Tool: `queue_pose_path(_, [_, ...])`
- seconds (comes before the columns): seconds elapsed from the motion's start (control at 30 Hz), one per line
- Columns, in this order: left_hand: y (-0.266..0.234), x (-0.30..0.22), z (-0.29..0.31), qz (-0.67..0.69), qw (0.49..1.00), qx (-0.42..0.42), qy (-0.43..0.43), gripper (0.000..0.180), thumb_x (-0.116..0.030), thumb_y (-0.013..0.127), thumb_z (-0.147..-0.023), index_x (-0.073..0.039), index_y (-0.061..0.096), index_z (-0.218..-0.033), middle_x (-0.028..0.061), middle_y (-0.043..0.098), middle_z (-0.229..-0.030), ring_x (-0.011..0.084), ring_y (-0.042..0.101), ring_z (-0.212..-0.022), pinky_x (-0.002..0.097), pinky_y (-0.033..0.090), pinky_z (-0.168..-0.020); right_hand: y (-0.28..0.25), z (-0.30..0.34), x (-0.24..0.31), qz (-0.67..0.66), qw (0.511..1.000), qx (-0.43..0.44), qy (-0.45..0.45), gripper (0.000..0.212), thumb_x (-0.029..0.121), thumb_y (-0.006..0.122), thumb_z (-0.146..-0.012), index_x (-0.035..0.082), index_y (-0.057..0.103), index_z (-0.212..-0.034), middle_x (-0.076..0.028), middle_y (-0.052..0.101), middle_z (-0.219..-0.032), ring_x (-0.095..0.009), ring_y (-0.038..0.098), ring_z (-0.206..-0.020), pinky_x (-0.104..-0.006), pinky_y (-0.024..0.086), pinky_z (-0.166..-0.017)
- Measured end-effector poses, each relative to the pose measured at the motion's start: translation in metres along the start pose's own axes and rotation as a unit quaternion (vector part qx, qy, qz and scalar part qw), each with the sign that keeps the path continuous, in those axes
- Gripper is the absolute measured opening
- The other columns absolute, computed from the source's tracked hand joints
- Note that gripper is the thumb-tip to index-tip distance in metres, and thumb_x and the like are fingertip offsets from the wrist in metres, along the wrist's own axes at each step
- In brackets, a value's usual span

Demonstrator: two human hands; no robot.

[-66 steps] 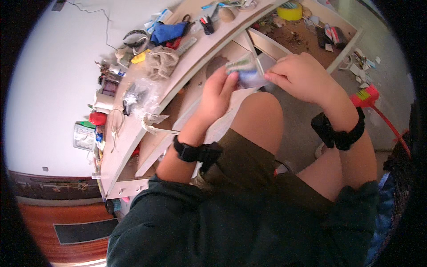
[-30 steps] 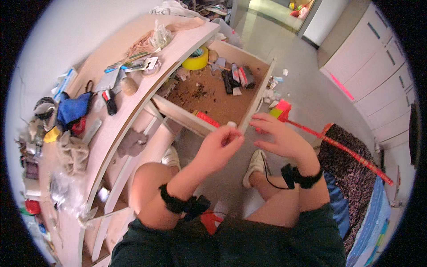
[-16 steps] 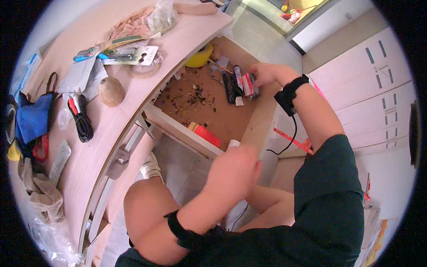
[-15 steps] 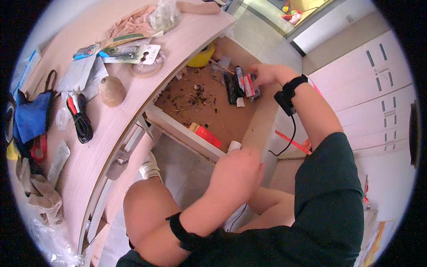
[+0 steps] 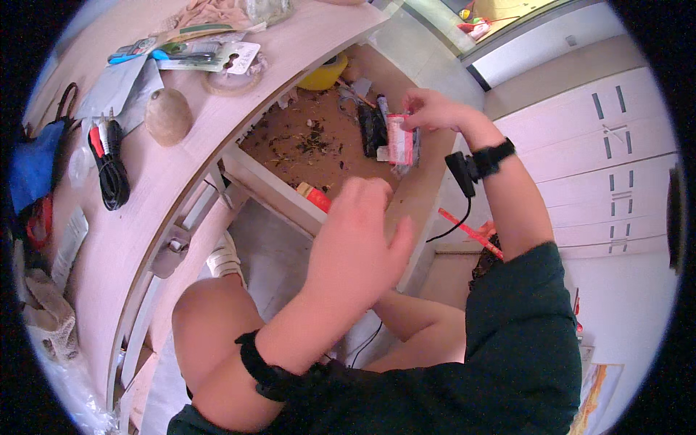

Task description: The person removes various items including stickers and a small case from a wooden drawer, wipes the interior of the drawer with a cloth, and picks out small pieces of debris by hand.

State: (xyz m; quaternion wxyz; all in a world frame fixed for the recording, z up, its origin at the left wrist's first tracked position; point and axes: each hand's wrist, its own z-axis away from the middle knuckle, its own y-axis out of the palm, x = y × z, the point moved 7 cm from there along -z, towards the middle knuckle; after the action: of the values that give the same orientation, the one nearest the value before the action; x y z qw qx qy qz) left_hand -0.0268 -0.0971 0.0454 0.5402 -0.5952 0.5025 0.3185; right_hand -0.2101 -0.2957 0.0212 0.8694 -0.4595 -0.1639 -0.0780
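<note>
My right hand (image 5: 435, 114) reaches into the open drawer (image 5: 264, 174) with its fingers pinching the upper edge of a red-and-white packet (image 5: 399, 141). Just left of the packet lies a black wrapped bundle (image 5: 372, 130). My left hand (image 5: 355, 239) hovers over the drawer's near end, thumb apart from the fingers; nothing shows in it, though its palm side is hidden. Beside its fingertips a red and yellow packet (image 5: 315, 196) rests against the drawer's front wall. Dark crumbs and straw-like bits (image 5: 312, 145) cover part of the brown drawer bottom.
A yellow roll (image 5: 324, 74) sits at the drawer's far end. On the desk (image 5: 174, 174) to the left lie a coiled black cable (image 5: 113, 174), a brown roundish object (image 5: 168, 117), packaged items and a blue pouch (image 5: 36, 170). A thin cord hangs from my right wrist strap.
My right hand has taken hold of the red-and-white packet and raised it slightly. My left hand has moved forward and left and its fingers have spread; the white object by it no longer shows.
</note>
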Motion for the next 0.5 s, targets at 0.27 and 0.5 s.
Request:
queue_pose_path(0.27, [0.004, 0.026, -0.003, 0.303, 0.931, -0.049, -0.196, 0.075, -0.018, 0.070, -0.071, 0.004, 0.023, -0.125, 0.0216, 0.046, -0.112, 0.0243, 0.056, -0.092, 0.0341, 0.048, -0.074, 0.050, 0.081, 0.108, -0.112, 0.943, 0.199, -0.243, 0.036, 0.028, 0.065, -0.082, 0.004, 0.051, -0.104, -0.003, 0.056, -0.094, -0.008, 0.053, -0.079, -0.0229, 0.046, -0.071])
queue_pose_path(0.5, [0.045, 0.015, 0.013, 0.354, 0.897, 0.074, -0.254, 0.087, -0.016, 0.067, -0.068, 0.009, 0.015, -0.133, 0.0232, 0.045, -0.113, 0.0291, 0.054, -0.098, 0.0364, 0.046, -0.083, -0.013, -0.040, -0.007, 0.025, 0.998, -0.012, 0.049, 0.039, 0.038, 0.061, -0.082, 0.008, 0.055, -0.106, -0.003, 0.059, -0.092, -0.013, 0.058, -0.081, -0.0275, 0.048, -0.062])
